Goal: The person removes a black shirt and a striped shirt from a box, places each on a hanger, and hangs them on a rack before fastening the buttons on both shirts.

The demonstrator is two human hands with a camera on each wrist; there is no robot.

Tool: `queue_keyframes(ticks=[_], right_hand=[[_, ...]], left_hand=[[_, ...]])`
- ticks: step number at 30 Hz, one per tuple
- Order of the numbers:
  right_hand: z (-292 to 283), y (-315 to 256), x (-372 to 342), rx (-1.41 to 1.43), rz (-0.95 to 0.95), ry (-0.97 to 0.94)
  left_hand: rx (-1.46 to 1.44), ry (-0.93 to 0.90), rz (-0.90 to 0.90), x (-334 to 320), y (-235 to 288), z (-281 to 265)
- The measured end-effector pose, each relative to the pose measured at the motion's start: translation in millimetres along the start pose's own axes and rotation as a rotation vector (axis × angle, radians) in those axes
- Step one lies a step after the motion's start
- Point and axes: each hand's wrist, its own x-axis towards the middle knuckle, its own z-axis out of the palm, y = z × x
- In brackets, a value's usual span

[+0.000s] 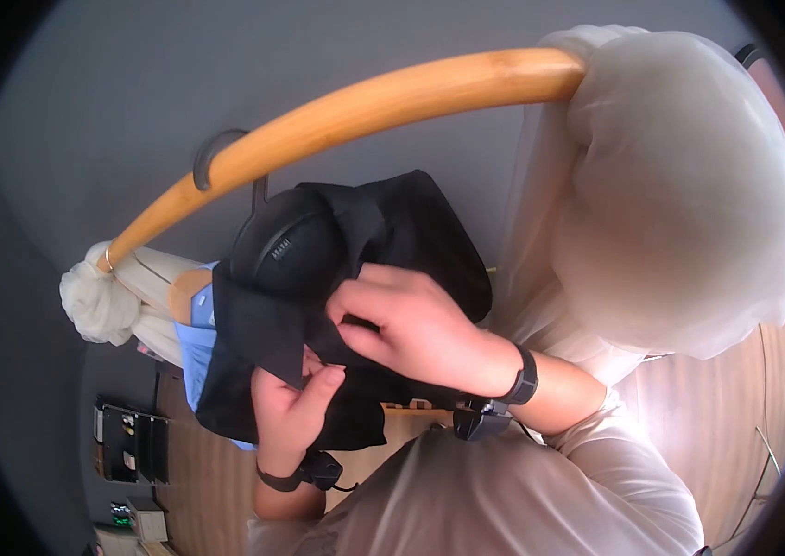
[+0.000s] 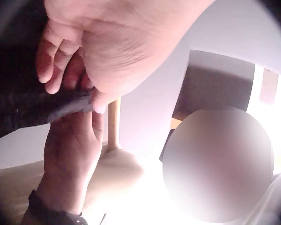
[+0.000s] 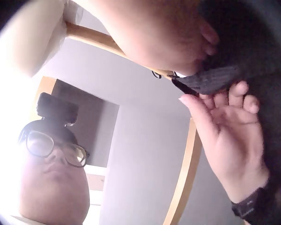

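Note:
A black garment (image 1: 258, 329) hangs below a wooden pole, its edge folded between the two hands. My left hand (image 1: 291, 408) holds the lower edge of the cloth, fingers partly behind it and thumb in front. Higher and to the right, my right hand (image 1: 411, 334) pinches the same garment with curled fingers. From the left wrist view, the cloth (image 2: 42, 105) runs to the fingertips of my left hand (image 2: 117, 47), with my right hand (image 2: 70, 154) below. In the right wrist view the folded edge (image 3: 215, 79) lies between my right hand (image 3: 154, 37) and left hand (image 3: 236, 140).
The curved wooden pole (image 1: 383, 93) crosses above, with pale fabric (image 1: 680, 185) bunched at its right end and more fabric (image 1: 101, 296) at its left. A black hook (image 1: 212, 162) rests over it. Beside the garment is blue cloth (image 1: 196, 357). A shelf (image 1: 133, 445) stands lower left.

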Motion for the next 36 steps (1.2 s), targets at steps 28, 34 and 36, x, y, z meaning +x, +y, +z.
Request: queue_keyframes(ticks=[28,34,36], right_hand=[[-50.4,-6.8,57.7,-0.328,-0.544,0.043],[-53.4,-4.7,62.2,-0.094,-0.139,-0.304],[-58.0,-8.1,69.8,0.002,-0.007,-0.4]], left_hand=[[0.532,-0.226,0.101,78.8,98.4,1.9],[0.243,-0.28,0.094,72.2,100.0,-8.2],[0.33,-0.368,0.181,75.1,101.5,-12.9]])
